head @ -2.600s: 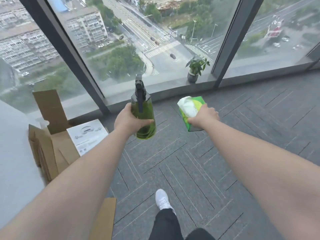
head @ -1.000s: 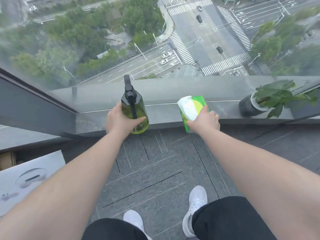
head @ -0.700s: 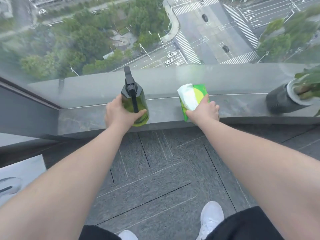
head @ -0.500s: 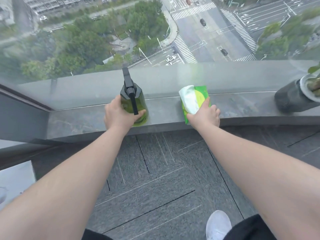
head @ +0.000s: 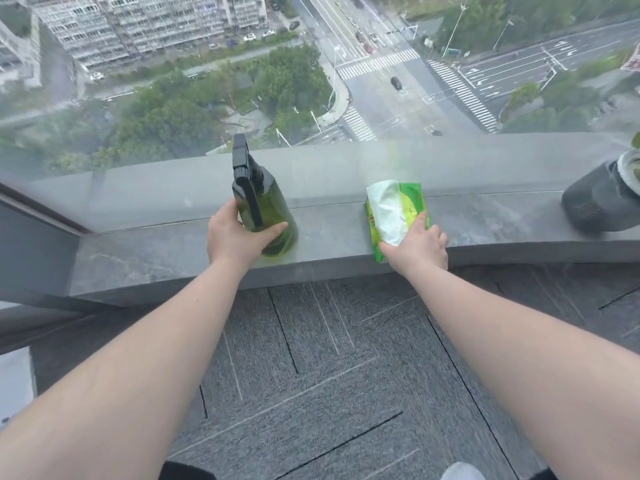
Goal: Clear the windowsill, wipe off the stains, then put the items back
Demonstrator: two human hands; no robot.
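Observation:
A green spray bottle with a black trigger head stands upright on the grey stone windowsill, and my left hand grips its lower body. To the right, a green pack of white tissues lies flat on the sill. My right hand holds the pack's near end, thumb on top. A dark grey plant pot sits on the sill at the far right, cut off by the frame edge.
Floor-to-ceiling glass rises directly behind the sill, with a dark window frame post at the left. Grey carpet tiles cover the floor below the sill. A white box edge shows at the lower left.
I walked up to the window carrying the bottle and tissue pack. Both came down onto the sill, and the pack now lies flat. The plant pot slid toward the right edge of view.

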